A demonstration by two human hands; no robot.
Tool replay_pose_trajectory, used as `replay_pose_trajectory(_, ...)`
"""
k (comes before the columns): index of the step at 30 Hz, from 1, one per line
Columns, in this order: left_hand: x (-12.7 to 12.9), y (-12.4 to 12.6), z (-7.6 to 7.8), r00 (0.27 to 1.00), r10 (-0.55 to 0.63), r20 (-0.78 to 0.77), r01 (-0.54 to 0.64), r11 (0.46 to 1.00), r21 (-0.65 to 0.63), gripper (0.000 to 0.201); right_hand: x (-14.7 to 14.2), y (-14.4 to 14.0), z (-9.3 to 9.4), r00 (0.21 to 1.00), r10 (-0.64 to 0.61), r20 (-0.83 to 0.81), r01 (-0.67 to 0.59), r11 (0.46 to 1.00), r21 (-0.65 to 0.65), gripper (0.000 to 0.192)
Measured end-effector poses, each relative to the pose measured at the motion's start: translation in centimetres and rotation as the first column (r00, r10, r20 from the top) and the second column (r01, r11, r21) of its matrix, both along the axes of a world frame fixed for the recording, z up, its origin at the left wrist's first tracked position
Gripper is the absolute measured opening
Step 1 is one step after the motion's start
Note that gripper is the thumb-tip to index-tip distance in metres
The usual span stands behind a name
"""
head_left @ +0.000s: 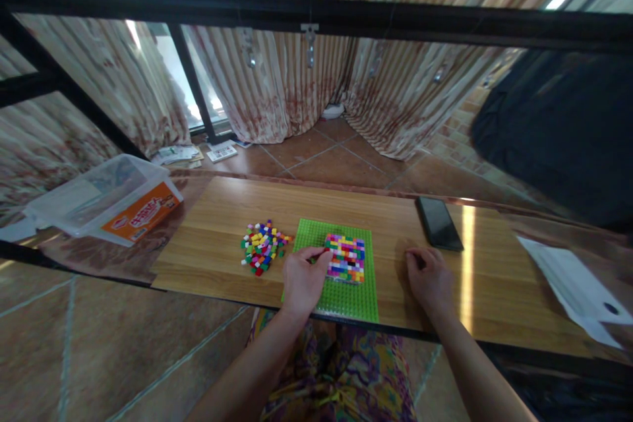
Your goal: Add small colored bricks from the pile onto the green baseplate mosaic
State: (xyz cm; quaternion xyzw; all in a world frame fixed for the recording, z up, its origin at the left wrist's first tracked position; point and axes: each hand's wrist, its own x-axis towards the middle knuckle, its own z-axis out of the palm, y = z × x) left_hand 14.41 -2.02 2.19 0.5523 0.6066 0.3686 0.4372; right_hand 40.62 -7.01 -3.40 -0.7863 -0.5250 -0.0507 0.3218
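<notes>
A green studded baseplate (304,232) lies on the table in front of me. On it sits a multicoloured block of small toy bricks (346,260), packed in rows. My left hand (306,277) reaches over the plate's left part, thumb and forefinger pinched at the block's left edge. A bit of red shows at those fingertips, apparently a small toy brick mostly covered by them. Left of the plate is a loose pile of small toy bricks (264,245) in many colours. My right hand (429,277) rests on the wood right of the plate, its fingers curled in with nothing visible inside.
A black phone (439,223) lies on the wooden table (222,211) beyond my right hand. White paper (568,283) is at the right end. A clear plastic box (119,191) with an orange label stands at the left. A dark metal bar (346,16) crosses beyond the table.
</notes>
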Motion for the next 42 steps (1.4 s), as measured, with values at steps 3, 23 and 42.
replay_pose_trajectory(3, 0.1, 0.2, -0.2, 0.999, 0.009, 0.039, -0.009, 1.0, -0.015, 0.018, 0.0, 0.0, 0.0, 1.0, -0.003, -0.002, 0.003, 1.0, -0.005, 0.029)
replay_pose_trajectory(23, -0.1, -2.7, -1.6, 0.998, -0.062, -0.023, 0.064, 0.989, 0.137, 0.046, 0.1, 0.0, -0.2, 1.0, 0.014, 0.005, -0.014, 1.0, -0.004, 0.033)
replay_pose_trajectory(42, 0.5, 0.0, -2.0, 0.887, -0.45, -0.104, 0.459, 0.831, 0.314, 0.034, 0.4, -0.1, -0.7, 1.0, 0.016, -0.006, -0.016, 1.0, 0.0, 0.029)
